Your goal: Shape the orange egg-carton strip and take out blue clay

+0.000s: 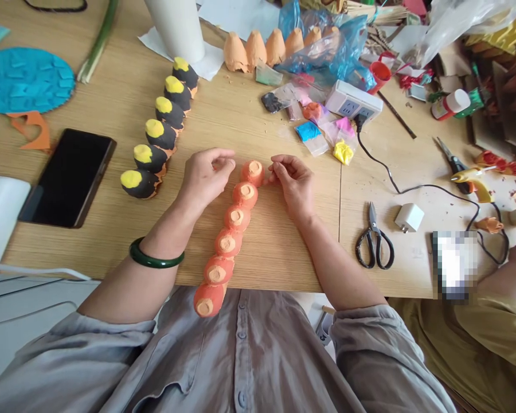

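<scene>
On my head-camera feed from afar, a person's bare hands flank an orange-painted egg-carton strip (236, 218) on a pale wood-grain worktable (284, 252). The six-cup strip slants from about 12 o'clock down to 6 o'clock, each cut tip showing bare tan card. Its lowest cup juts past the table edge, with no support beneath it that I can see, so the overhanging end is the weak spot for steady handling.

The left hand (207, 176) is relaxed and loosely curled, gripping nothing I can see, just beside the top cup at its 9 o'clock. A dark green bangle (157, 253) circles that wrist. The right hand (293, 186) closes thumb and forefinger into a small pinch at the top cup's 3 o'clock. I cannot tell whether that pinch holds anything, or whether it touches the cup.

At 10 o'clock from the hands, a black strip of egg-carton cups with yellow tips (161, 135) stands in a line, with a black smartphone (66, 178) beyond it at 9 o'clock. Black-handled scissors (374, 241) lie at 3 o'clock. Small bags of coloured material (318, 129) sit at 1 o'clock, beside a white power strip (352, 100). Unpainted egg-carton cups (262, 49) rise at 12 o'clock.
</scene>
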`<state>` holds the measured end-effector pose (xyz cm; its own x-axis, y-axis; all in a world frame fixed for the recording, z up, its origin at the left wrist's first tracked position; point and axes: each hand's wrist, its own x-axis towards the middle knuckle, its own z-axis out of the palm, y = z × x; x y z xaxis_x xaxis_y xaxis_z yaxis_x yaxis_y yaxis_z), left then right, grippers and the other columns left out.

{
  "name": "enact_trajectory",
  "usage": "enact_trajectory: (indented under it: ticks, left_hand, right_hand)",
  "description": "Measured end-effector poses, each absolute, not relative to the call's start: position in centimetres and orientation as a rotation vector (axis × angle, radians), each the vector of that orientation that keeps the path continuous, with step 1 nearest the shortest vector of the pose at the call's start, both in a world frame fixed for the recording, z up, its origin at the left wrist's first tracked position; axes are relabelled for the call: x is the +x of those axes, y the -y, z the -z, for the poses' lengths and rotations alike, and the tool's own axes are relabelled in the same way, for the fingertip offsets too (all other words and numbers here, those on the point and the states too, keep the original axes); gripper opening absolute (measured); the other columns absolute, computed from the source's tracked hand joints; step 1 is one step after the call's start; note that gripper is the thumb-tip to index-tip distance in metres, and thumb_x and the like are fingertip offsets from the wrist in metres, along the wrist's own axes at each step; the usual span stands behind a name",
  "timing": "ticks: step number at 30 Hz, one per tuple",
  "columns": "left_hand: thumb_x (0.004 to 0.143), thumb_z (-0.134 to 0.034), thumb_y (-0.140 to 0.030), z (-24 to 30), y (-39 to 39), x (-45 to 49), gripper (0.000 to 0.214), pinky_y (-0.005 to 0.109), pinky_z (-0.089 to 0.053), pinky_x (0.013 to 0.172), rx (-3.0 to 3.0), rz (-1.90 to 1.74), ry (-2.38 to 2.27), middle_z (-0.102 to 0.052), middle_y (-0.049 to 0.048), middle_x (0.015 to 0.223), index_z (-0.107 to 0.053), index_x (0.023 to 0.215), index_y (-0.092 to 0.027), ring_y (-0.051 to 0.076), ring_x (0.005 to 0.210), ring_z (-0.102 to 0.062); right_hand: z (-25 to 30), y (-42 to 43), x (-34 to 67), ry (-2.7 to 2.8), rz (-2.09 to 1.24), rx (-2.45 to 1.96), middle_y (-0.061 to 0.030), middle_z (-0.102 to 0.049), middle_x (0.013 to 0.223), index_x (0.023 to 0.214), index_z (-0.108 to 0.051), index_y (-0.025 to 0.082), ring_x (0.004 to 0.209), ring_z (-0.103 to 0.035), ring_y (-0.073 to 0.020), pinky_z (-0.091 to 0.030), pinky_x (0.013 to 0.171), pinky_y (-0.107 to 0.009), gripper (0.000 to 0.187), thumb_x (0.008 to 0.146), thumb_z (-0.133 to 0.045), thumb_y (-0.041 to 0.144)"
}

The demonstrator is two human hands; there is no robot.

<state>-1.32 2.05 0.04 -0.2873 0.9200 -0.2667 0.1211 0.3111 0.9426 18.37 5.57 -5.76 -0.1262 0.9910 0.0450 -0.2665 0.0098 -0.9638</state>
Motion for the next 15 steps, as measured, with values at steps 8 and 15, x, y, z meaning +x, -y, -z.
enact_trajectory:
  ticks: [8, 15]
  left_hand:
    - [0.095, -0.072, -0.009, -2.7, -2.1, 0.1, 0.011, 0.017, -0.026, 0.042, 0.585, -1.032, -1.325, -0.051, -0.0049, 0.062, -0.078, 0.085, -0.011, 0.004, 0.046, -0.031]
    - [0.091, -0.076, -0.015, -2.6, -2.0, 0.0, 0.010, 0.015, -0.025, 0.042, 0.570, -1.062, -1.227, -0.059, -0.0018, 0.068, -0.082, 0.085, -0.010, 0.002, 0.046, -0.033]
  right_hand:
    - [7.0, -5.3, 17.9, 1.255, -1.324, -0.865, 0.0013, -0.081, 0.092, 0.111, -0.078, 0.027, 0.071, -0.075, -0.0120, -0.071, 0.076, -0.030, 0.063, 0.085, -0.089, 0.083]
    - [5.8, -4.9, 18.5, 1.250, -1.210, -0.904, 0.0023, -0.076, 0.091, 0.101, -0.078, 0.027, 0.069, -0.070, -0.0099, -0.068, 0.069, -0.026, 0.048, 0.095, -0.087, 0.073]
